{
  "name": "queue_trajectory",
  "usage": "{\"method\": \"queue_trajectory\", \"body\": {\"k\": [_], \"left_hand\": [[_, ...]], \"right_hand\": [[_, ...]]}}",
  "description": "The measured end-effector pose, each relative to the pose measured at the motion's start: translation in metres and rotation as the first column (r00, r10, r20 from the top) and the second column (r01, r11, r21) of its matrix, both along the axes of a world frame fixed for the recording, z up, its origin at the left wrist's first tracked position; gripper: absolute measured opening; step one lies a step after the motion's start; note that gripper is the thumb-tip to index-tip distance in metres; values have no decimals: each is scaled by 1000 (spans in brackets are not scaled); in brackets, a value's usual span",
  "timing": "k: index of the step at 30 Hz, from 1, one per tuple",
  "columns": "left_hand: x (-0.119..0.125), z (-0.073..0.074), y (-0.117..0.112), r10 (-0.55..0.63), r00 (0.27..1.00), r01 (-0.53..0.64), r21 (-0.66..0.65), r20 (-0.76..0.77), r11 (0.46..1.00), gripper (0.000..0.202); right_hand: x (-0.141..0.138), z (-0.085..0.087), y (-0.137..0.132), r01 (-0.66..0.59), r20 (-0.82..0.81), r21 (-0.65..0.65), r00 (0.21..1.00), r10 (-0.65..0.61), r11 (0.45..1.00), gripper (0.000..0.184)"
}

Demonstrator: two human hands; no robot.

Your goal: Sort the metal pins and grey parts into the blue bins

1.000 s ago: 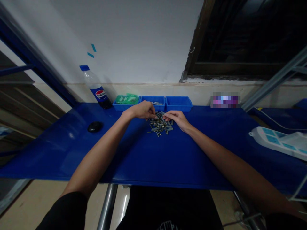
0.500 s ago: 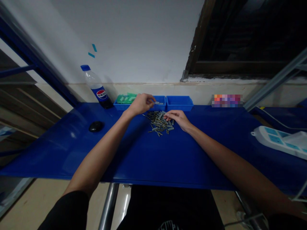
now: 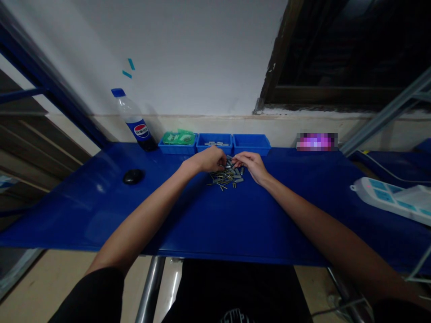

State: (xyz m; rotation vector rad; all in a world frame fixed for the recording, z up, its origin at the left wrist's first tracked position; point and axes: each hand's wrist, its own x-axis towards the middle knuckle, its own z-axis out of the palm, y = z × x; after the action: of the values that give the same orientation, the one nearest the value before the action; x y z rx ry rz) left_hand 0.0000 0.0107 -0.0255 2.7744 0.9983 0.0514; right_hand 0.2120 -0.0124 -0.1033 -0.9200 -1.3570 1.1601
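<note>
A heap of small grey metal pins and screws (image 3: 226, 176) lies on the blue table (image 3: 215, 215). My left hand (image 3: 210, 159) rests on the heap's left edge with fingers curled in a pinch; what it grips is too small to name. My right hand (image 3: 251, 164) sits at the heap's right edge, fingers bent and pinched together over the parts. Behind the heap stand three blue bins: the left bin (image 3: 177, 142) holds green packets, the middle bin (image 3: 214, 143) holds a few grey parts, the right bin (image 3: 251, 143) looks bare.
A cola bottle (image 3: 134, 121) stands at the back left by the wall. A black mouse (image 3: 133, 176) lies on the table's left side. A white power strip (image 3: 392, 198) lies at the right. Blue shelf frames flank both sides.
My left hand went up to the middle bin half a second ago and has come back down to the heap. My right hand stayed at the heap's right edge.
</note>
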Motion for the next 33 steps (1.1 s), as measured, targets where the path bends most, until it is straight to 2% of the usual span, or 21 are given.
{"method": "queue_trajectory", "body": {"k": [7,12,17,20,23,26,28,29,31,33], "left_hand": [[7,-8,-5,-24,999,21,89,24,996,18],[13,-18,-6,-5,999,2,97,36,995,15],[7,-8,-4,3,993,-13,86,119,996,18],[-2,1,2,30,971,-49,77,237,996,17],[-10,0,13,156,900,-201,69,406,977,17],[-15,-6,22,313,734,-400,11,603,916,23],[-16,-6,24,343,649,-454,-15,679,891,29],[-17,-4,23,336,635,-462,-6,696,887,30],[-20,5,19,294,670,-439,44,682,897,28],[-22,19,12,256,779,-358,70,573,931,19]], "right_hand": [[1,0,1,20,-33,-23,999,-21,1000,32],[1,0,0,10,-25,-40,1000,-11,999,33],[1,2,-1,6,-11,-47,1000,-6,999,35],[1,3,-1,-5,-18,-49,1000,4,999,36],[1,4,-1,-11,-37,-56,999,9,998,33],[1,3,-1,-15,-46,-62,999,12,998,32],[1,3,-1,-14,-41,-60,999,12,998,32],[1,3,-1,-13,-35,-59,999,11,998,32],[2,3,-1,-12,-22,-56,1000,10,998,32],[2,2,-1,-19,-14,-56,1000,18,998,32]]}}
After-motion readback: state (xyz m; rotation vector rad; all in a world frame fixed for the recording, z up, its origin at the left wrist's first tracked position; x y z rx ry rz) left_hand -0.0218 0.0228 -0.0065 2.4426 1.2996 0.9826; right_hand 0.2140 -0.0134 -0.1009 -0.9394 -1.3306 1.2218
